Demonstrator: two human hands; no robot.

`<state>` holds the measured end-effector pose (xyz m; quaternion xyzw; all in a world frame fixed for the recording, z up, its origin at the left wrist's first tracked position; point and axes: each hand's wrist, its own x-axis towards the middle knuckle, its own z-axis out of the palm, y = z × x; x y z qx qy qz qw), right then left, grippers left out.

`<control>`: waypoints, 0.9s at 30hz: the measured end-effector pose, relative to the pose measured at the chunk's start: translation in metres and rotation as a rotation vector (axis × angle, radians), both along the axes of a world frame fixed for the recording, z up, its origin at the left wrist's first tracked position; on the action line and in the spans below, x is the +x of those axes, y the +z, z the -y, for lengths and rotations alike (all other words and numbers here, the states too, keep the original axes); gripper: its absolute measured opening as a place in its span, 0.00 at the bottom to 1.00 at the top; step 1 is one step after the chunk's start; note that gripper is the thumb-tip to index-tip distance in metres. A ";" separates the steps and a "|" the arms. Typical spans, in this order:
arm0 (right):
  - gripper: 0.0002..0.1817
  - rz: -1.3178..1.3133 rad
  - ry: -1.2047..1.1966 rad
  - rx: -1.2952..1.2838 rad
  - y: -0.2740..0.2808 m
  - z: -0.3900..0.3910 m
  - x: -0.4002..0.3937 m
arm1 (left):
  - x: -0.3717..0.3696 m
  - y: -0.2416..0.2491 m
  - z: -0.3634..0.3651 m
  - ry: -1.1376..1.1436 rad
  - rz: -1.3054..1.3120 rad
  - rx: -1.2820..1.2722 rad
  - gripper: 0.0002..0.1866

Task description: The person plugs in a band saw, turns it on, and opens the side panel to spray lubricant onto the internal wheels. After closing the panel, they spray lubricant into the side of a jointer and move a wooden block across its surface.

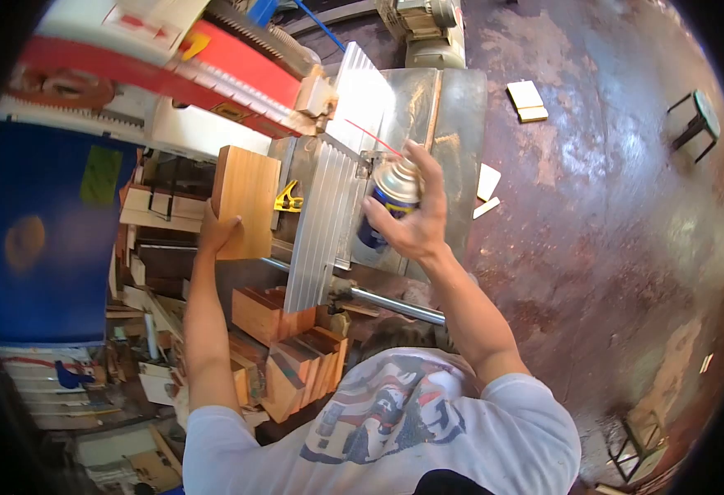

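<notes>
My left hand (pixel 220 229) grips the lower left edge of a thick wooden board (pixel 248 198), thumb across its face. The board stands upright, left of a ribbed aluminium fence (pixel 319 227). My right hand (pixel 424 223) is wrapped round a blue spray can (pixel 383 213) with a silver top, its index finger up at the nozzle. A thin red straw (pixel 374 139) sticks out of the nozzle toward the upper left. The can is held over the grey metal machine table (pixel 461 107), right beside the fence. Between board and fence lies a yellow square (pixel 288 196).
Stacked wooden blocks (pixel 300 371) sit below the fence, near a metal rail (pixel 399 305). A red machine beam (pixel 238 78) crosses the upper left. A blue panel (pixel 40 247) stands at left. Pale wood pieces (pixel 527 101) and a stool (pixel 699 120) are on the floor.
</notes>
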<state>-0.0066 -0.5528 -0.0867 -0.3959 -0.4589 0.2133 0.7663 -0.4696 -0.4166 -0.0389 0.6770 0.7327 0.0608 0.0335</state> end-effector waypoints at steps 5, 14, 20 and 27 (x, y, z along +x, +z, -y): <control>0.45 0.462 -0.028 0.173 0.010 0.052 0.006 | -0.018 0.015 0.019 0.041 0.471 0.042 0.51; 0.42 1.194 -0.058 -0.013 0.156 0.056 -0.083 | -0.030 0.002 0.074 -0.220 0.532 0.358 0.40; 0.30 1.708 -0.138 -0.183 0.157 0.007 -0.160 | -0.030 -0.062 0.084 -0.135 0.996 0.645 0.35; 0.35 1.957 -0.256 -0.509 0.165 -0.041 -0.203 | -0.024 -0.097 0.081 -0.249 1.050 0.763 0.32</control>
